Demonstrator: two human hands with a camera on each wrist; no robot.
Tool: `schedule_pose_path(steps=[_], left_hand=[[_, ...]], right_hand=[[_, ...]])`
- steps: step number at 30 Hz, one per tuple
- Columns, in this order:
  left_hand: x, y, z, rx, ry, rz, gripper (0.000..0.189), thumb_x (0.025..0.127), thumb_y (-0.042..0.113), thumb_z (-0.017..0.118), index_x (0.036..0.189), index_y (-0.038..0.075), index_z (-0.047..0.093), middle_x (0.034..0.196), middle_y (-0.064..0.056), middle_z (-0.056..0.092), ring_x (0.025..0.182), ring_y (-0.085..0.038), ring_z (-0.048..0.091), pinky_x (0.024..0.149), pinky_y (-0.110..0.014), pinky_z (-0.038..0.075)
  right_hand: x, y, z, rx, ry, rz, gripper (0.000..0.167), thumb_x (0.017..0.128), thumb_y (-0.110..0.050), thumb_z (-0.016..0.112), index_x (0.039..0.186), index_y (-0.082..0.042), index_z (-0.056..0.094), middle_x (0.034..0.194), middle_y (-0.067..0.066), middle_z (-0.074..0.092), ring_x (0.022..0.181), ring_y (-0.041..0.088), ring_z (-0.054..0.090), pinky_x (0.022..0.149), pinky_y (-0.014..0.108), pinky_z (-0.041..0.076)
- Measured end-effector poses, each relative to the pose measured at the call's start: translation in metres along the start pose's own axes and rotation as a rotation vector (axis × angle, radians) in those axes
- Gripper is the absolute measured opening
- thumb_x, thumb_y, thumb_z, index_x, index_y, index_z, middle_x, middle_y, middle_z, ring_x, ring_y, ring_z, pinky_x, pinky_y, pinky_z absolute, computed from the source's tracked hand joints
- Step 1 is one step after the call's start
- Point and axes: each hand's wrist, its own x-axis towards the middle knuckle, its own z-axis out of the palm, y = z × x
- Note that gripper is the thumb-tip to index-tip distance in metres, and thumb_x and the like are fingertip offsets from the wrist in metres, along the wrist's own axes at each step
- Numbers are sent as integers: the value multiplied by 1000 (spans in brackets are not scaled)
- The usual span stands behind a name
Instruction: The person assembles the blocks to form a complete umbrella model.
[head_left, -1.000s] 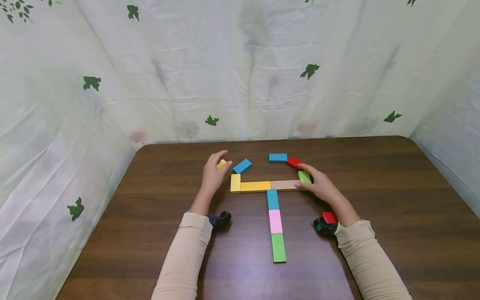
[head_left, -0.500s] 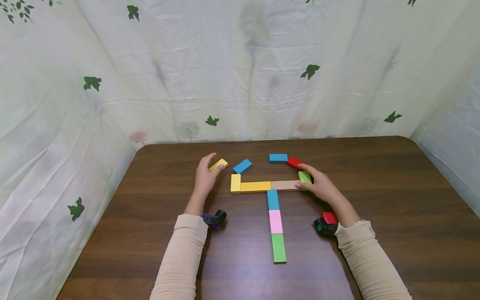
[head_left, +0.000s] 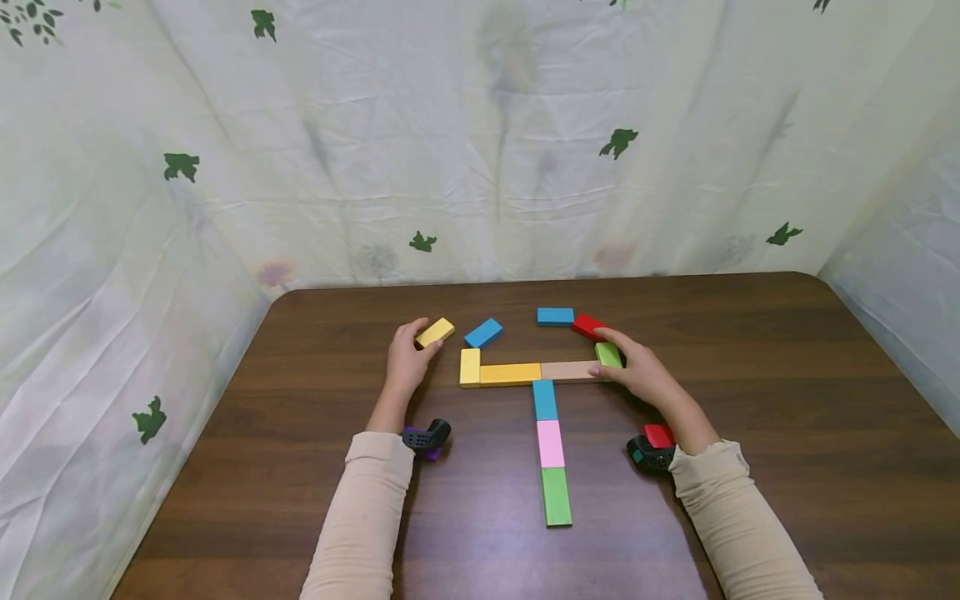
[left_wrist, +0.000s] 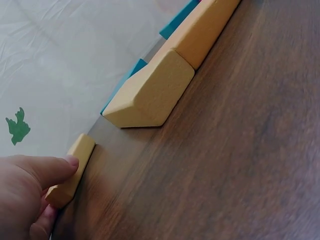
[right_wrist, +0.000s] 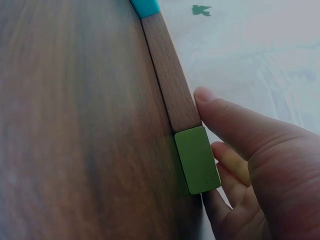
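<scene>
My left hand (head_left: 406, 362) pinches a loose yellow wooden block (head_left: 436, 332) between thumb and fingers at the back left of the layout. In the left wrist view the thumb lies along the top of that block (left_wrist: 80, 167), low at the tabletop. My right hand (head_left: 637, 367) spans a light green block (head_left: 609, 355), thumb near the end of the natural-wood block (head_left: 572, 371) and fingers by the red block (head_left: 588, 325). In the right wrist view thumb and fingers lie along the side of the green block (right_wrist: 197, 160).
A pale yellow block (head_left: 470, 367) and an orange-yellow block (head_left: 510, 374) continue the row. Below it run blue (head_left: 545, 400), pink (head_left: 551, 443) and green (head_left: 556, 497) blocks. Two blue blocks (head_left: 483, 332) lie behind. Another red block (head_left: 658, 435) sits by the right wrist, on the brown table (head_left: 300, 500).
My left hand has moved left and slightly nearer with the yellow block, which shows more fully now. The right hand keeps its place on the green block.
</scene>
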Motion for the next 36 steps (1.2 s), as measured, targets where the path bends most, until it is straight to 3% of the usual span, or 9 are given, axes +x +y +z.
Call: schedule_pose_path(steps=[11, 23, 31, 36], left_hand=[[0, -2, -1, 35, -13, -17, 39, 81, 8, 66, 116, -5, 55, 120, -20, 45, 109, -32, 43, 92, -40, 35], [1, -1, 0, 54, 20, -15, 34, 82, 11, 66, 113, -2, 59, 115, -18, 47, 106, -30, 44, 90, -38, 36], [2, 13, -2, 50, 16, 21, 35, 83, 15, 66, 115, 3, 59, 110, -17, 49, 92, -28, 48, 80, -38, 41], [3, 24, 0, 33, 2, 31, 38, 83, 15, 66, 118, 4, 58, 112, -17, 49, 92, -27, 49, 80, -37, 42]], right_hand=[[-1, 0, 0, 7, -1, 3, 70, 81, -32, 67, 138, -9, 34, 137, 18, 34, 116, 34, 36, 95, 51, 28], [0, 0, -1, 4, -3, 0, 70, 80, -33, 67, 138, -9, 34, 137, 19, 34, 116, 34, 36, 95, 52, 28], [0, 1, -1, 14, 2, -7, 70, 80, -33, 68, 137, -9, 35, 137, 18, 34, 119, 34, 34, 96, 52, 27], [0, 1, -1, 10, 1, -7, 71, 80, -34, 67, 138, -9, 35, 137, 18, 34, 120, 35, 33, 97, 52, 26]])
